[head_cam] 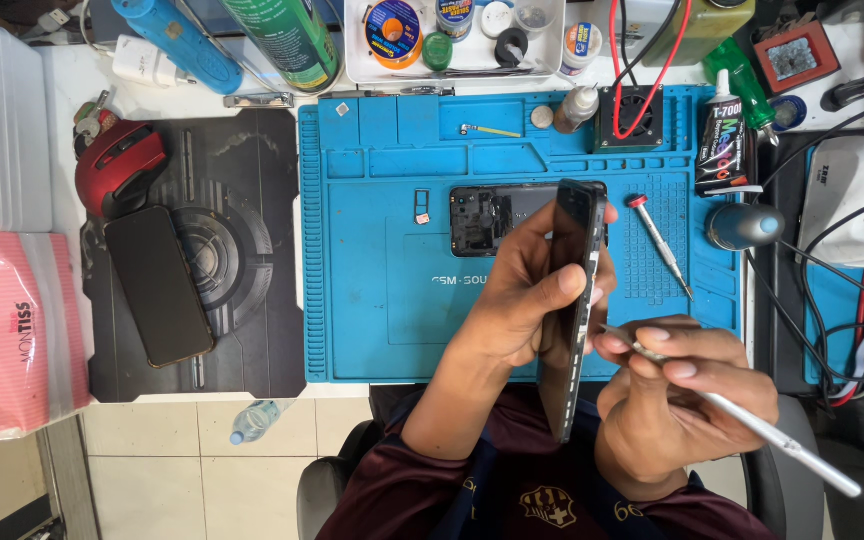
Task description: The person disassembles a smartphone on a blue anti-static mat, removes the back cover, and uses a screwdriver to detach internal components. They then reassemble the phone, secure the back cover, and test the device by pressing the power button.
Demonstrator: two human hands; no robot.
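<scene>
Starting at the left, a soft pink tissue pack (7, 330) is seen on the white surface (77, 75), then a glossy red mouse (117, 165) and a flat dark phone (158, 285) on a black mat (242, 330). A ribbed blue silicone mat (382, 300) carries an opened phone body (492, 215). Above it, a thin black phone panel (574, 300) is gripped edge-on by the left hand (522, 295). A slim metal tool (752, 425) is pinched in the closed right hand (677, 395), its tip touching the panel's edge. A white tray (452, 45) holds small round tins.
</scene>
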